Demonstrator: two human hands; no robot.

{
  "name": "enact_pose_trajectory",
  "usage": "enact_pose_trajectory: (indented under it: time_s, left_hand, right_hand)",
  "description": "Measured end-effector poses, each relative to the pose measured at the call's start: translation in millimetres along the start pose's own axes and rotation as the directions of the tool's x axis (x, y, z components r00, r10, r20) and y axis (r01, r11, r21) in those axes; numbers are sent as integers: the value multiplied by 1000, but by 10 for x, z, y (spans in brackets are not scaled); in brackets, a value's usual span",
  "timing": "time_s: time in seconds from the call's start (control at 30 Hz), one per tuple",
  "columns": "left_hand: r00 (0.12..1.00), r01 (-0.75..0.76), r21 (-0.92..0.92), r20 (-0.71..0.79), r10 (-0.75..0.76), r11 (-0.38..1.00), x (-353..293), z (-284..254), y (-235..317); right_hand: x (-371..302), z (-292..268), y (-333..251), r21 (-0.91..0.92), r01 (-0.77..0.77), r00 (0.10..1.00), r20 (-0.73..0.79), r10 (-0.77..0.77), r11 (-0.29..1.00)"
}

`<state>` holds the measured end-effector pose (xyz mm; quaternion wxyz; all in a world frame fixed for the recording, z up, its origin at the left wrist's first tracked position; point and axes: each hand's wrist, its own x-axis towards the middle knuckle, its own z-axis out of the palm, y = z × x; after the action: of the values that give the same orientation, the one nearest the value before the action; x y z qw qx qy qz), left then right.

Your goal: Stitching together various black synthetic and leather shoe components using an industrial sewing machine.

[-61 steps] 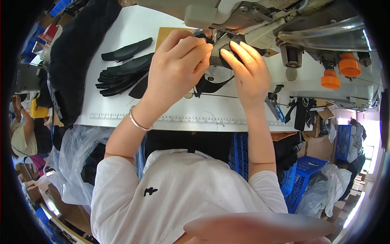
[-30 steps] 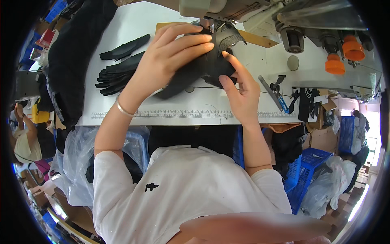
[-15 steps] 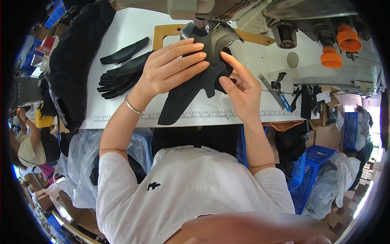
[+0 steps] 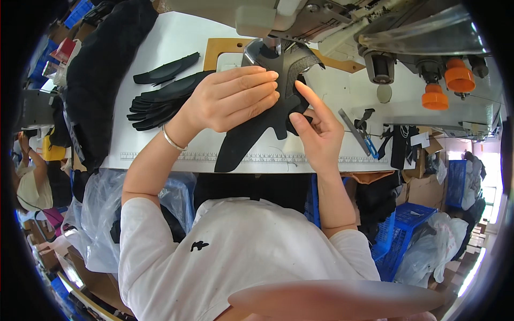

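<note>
A black fabric piece (image 4: 243, 140) with a long tail lies under the sewing machine head (image 4: 272, 40), its far part beside a textured dark grey piece (image 4: 295, 60). My left hand (image 4: 235, 99), a bangle at the wrist, rests over the black piece with fingers stretched out side by side and the thumb hidden. At the right edge of the work, my right hand (image 4: 321, 125) grips the black piece between thumb and curled fingers. Its index finger points along the grey piece. The needle tip cannot be made out.
Left of my hands lie several stacked black pieces (image 4: 155, 109). A large black padded item (image 4: 104, 80) fills the table's left side. Thread snips (image 4: 369, 143) and a metal tool (image 4: 350, 126) lie right. Orange-capped knobs (image 4: 435, 98) hang from the machine. Blue crates (image 4: 412, 214) stand below.
My left hand has moved slightly nearer to me and its fingers have drawn closer together. The black piece has shifted a little nearer. The whole view has also moved slightly.
</note>
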<state>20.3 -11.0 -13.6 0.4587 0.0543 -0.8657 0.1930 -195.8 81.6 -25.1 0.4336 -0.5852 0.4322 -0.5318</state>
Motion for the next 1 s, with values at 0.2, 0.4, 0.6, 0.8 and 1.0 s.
enact_pose_trajectory:
  time_s: [0.2,0.4,0.6,0.8,1.0]
  left_hand:
    - [1000,1,-32,15,0,999,-36,3,-1]
    - [1000,5,-38,11,-4,999,-18,8,-29]
    - [999,27,-20,-28,-28,999,66,16,-44]
    - [999,46,-32,-24,-47,998,74,24,-85]
    - [998,57,-43,-17,-58,997,65,41,-132]
  right_hand:
    - [9,30,-7,-2,17,1000,-24,-17,1000]
    - [29,51,-22,-55,71,997,-36,-73,996]
    - [74,18,-66,-61,39,999,-28,-41,997]
    - [128,7,-67,-57,14,999,-36,-16,998]
    - [200,14,-91,-19,53,998,-45,-54,998]
